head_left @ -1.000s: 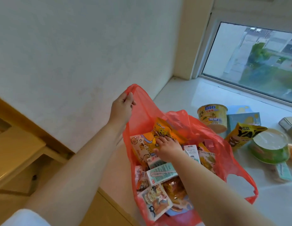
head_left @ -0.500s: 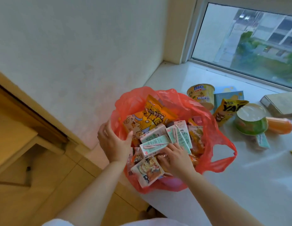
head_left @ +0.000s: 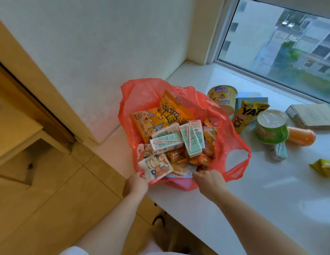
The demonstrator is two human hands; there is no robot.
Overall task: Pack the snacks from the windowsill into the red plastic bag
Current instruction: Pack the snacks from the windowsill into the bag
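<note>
Now that both hands (head_left: pixel 136 184) (head_left: pixel 209 181) have dropped to pinch the bag's (head_left: pixel 142 92) near rim, I judge cups (head_left: pixel 223 97) come next.

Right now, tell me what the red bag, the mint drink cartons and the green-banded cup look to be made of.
Red bag: thin, glossy plastic film; it wrinkles and lets light through.
Mint drink cartons: likely coated paperboard; crisp box edges, printed faces, a straw stuck on each.
Green-banded cup: probably paper or foam under a printed wrap, with a pale, smooth sealed lid; the exact material is unclear.

A home room: white windowsill (head_left: pixel 234 190) under a window (head_left: pixel 282 41); tiled floor (head_left: pixel 50 208).
</note>
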